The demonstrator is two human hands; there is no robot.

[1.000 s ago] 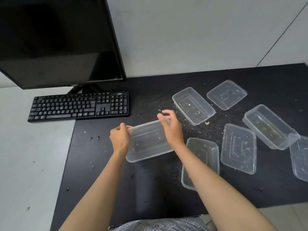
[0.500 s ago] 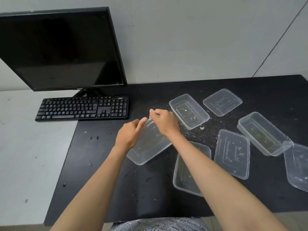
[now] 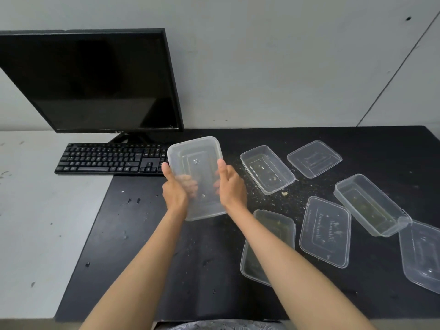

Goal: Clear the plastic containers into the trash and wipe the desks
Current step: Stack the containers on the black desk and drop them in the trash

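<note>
While raised above the black desk [image 3: 147, 234], a clear plastic container [image 3: 195, 163] is gripped along its two long sides: left hand [image 3: 175, 190] and right hand [image 3: 232, 186] each curl fingers behind it, thumbs in front. Other containers lie to the right.

Held container [image 3: 195, 163]: clear thin plastic, glossy, slightly cloudy, fingers showing through its wall. Tubs on the right, e.g. far tub [image 3: 267, 169] and right tub [image 3: 371, 204]: same clear plastic, greasy smears and crumbs inside. Flat lids [image 3: 314, 158] [image 3: 325, 232]: clear plastic with embossed ridges. Black desk [image 3: 147, 234]: matt, smooth, speckled with crumbs and dried spots. White desk [image 3: 47, 222] at left: matt, scuffed, stained. Keyboard [image 3: 109, 158]: matt black plastic. Monitor [image 3: 95, 84]: glossy dark screen. Wall [image 3: 262, 55]: matt grey.
</note>
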